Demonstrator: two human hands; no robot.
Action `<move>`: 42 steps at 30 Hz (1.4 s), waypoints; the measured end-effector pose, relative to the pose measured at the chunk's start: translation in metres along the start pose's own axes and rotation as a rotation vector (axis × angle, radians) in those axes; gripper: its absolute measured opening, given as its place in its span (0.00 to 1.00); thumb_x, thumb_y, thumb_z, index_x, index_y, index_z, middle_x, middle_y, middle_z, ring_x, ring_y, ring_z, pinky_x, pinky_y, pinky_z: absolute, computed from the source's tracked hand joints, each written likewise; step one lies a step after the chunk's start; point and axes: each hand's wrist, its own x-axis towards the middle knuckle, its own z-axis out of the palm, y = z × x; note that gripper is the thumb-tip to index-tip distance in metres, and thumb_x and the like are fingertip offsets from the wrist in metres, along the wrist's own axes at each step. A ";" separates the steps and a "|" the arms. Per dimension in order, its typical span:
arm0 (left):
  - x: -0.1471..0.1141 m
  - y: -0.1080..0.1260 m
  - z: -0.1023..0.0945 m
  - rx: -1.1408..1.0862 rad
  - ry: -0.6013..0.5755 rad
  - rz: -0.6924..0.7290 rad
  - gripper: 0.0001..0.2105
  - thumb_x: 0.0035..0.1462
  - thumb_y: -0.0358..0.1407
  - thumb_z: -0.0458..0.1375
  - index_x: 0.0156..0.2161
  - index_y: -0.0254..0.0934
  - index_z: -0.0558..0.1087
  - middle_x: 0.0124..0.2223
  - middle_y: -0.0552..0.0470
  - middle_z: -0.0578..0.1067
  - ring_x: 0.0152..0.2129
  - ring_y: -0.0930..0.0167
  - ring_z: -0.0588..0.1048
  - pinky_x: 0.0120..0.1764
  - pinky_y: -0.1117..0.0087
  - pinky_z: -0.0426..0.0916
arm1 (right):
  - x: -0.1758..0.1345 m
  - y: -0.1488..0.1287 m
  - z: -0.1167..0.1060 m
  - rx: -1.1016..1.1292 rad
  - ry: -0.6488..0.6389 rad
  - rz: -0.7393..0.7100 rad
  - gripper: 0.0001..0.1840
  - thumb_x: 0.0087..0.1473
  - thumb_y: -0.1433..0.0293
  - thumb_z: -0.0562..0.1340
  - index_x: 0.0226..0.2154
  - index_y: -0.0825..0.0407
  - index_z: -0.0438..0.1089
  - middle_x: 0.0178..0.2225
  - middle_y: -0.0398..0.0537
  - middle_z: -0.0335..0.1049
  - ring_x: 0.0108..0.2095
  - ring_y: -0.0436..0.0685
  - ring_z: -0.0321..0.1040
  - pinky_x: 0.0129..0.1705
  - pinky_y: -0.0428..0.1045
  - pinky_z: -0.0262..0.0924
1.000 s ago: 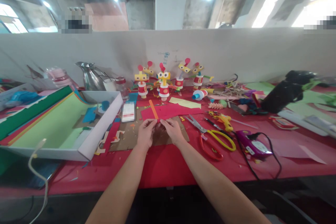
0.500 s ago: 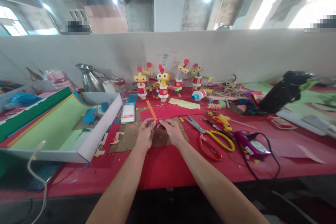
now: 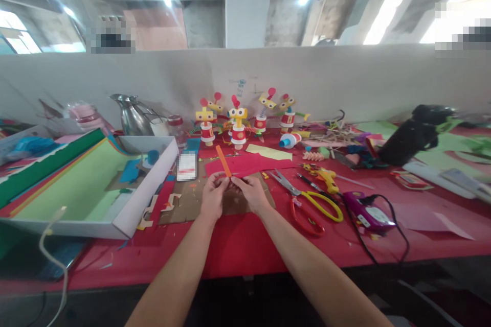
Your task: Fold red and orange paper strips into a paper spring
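Both hands meet over a brown cardboard sheet (image 3: 192, 202) in the middle of the table. Between the fingertips of my left hand (image 3: 214, 191) and my right hand (image 3: 248, 191) is the lower end of an orange paper strip (image 3: 223, 160). Its free end points up and away from me. Each hand is closed in a pinch; the folded end of the strip is mostly hidden by the fingers. Red paper (image 3: 253, 163) lies just beyond the hands. Right of my right hand rest scissors (image 3: 297, 191) with one yellow and one red handle.
Several paper-cup figures (image 3: 238, 134) stand at the back by the wall. Left is a white box (image 3: 148, 189) of coloured paper. A yellow glue gun (image 3: 328, 179), a purple power box (image 3: 368, 212) with a black cable and a black bottle (image 3: 406, 135) lie right.
The orange strip has shifted slightly right and stands a little closer to upright. The red bit seen at my fingertips earlier is now less visible. Both hands keep their pinch.
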 end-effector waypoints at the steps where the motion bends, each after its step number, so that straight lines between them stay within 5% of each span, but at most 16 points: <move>1: 0.000 0.001 0.001 -0.001 -0.005 -0.007 0.19 0.37 0.35 0.68 0.37 0.36 0.69 0.28 0.53 0.76 0.26 0.72 0.75 0.35 0.69 0.67 | 0.000 0.000 0.000 0.001 0.000 0.000 0.14 0.41 0.61 0.66 0.20 0.56 0.72 0.18 0.43 0.68 0.20 0.48 0.59 0.24 0.45 0.53; 13: 0.010 -0.003 -0.015 -0.100 0.010 -0.048 0.15 0.32 0.28 0.68 0.29 0.36 0.71 0.21 0.58 0.71 0.19 0.78 0.69 0.29 0.76 0.63 | -0.005 -0.006 -0.001 0.013 -0.131 -0.039 0.13 0.42 0.60 0.66 0.21 0.54 0.72 0.19 0.41 0.66 0.20 0.47 0.57 0.24 0.45 0.53; 17: 0.010 -0.002 -0.014 -0.152 0.034 -0.058 0.16 0.31 0.25 0.67 0.30 0.36 0.71 0.20 0.60 0.70 0.17 0.80 0.67 0.26 0.78 0.61 | -0.005 -0.002 0.002 0.016 -0.152 -0.093 0.13 0.40 0.61 0.67 0.29 0.52 0.73 0.24 0.42 0.71 0.23 0.50 0.62 0.26 0.46 0.57; 21: 0.008 0.002 -0.008 -0.160 0.048 -0.080 0.16 0.32 0.24 0.66 0.31 0.36 0.72 0.22 0.59 0.72 0.20 0.79 0.69 0.28 0.77 0.63 | -0.004 -0.002 0.002 -0.047 -0.120 -0.137 0.11 0.41 0.62 0.67 0.26 0.52 0.72 0.23 0.41 0.68 0.23 0.50 0.62 0.27 0.46 0.56; 30: -0.001 0.003 0.000 0.055 -0.025 -0.002 0.14 0.37 0.32 0.67 0.34 0.35 0.74 0.31 0.52 0.76 0.29 0.73 0.73 0.39 0.70 0.66 | 0.001 -0.001 -0.007 -0.214 -0.021 -0.216 0.11 0.45 0.63 0.63 0.19 0.52 0.69 0.25 0.42 0.62 0.26 0.50 0.58 0.28 0.46 0.54; 42: 0.002 0.000 -0.007 0.273 -0.001 0.027 0.09 0.38 0.35 0.66 0.29 0.34 0.76 0.24 0.54 0.74 0.22 0.75 0.69 0.28 0.75 0.62 | 0.003 0.003 -0.006 -0.202 -0.079 -0.231 0.08 0.46 0.65 0.61 0.29 0.51 0.71 0.28 0.46 0.72 0.32 0.56 0.67 0.36 0.50 0.61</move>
